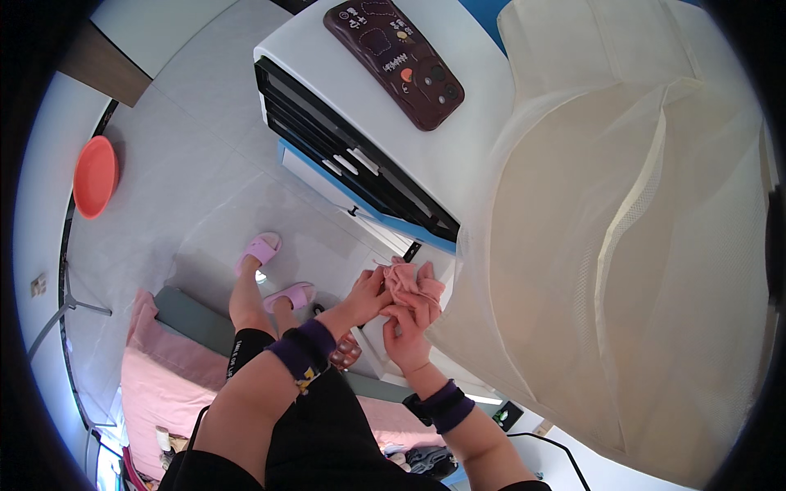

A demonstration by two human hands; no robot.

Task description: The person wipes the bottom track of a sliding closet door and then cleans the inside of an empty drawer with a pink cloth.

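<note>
A crumpled piece of pink cloth [402, 279] is held up between both hands, beside the corner of the white cabinet. My left hand [368, 296] has its fingers closed on the cloth's left edge. My right hand [408, 328] pinches the cloth from below, its fingers bent. Each wrist wears a dark purple band. The cloth is bunched, so its full shape cannot be told.
A phone in a dark brown case [399, 67] lies on the white cabinet top [476, 147]. A cream mesh cover [552, 245] fills the right side. Pink bedding [166, 386] lies behind the legs. A red basin [96, 178] is at the far left.
</note>
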